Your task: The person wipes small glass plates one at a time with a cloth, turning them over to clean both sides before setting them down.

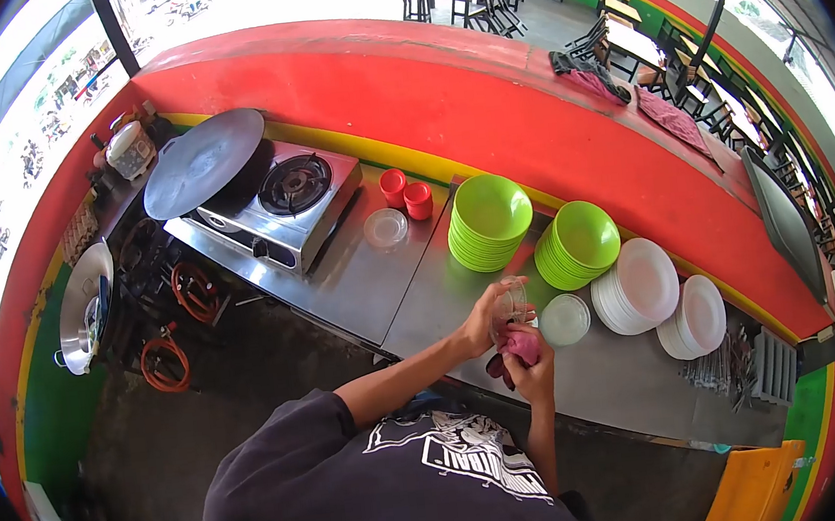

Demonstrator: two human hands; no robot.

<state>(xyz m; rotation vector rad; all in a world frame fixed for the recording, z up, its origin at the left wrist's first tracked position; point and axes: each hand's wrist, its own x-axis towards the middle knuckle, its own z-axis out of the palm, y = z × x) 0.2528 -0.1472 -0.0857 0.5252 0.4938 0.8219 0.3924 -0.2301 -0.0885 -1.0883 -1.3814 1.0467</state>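
Note:
My left hand (482,323) is closed around a clear, see-through cup (510,298), held above the metal counter. My right hand (536,375) grips a pink cloth (521,344) pressed up against the lower end of the cup. A darker, maroon part of the cloth hangs down on the left of that hand. Just right of the cup stand clear round dishes (565,321). Behind my hands are two stacks of green bowls, one on the left (489,223) and one on the right (577,245).
White plate stacks (638,284) and loose cutlery (715,370) lie on the right of the counter (425,335). At left sit a gas stove (281,203), a large wok (205,163), red cups (418,200) and a clear lid (385,229). A red wall (371,94) borders the back.

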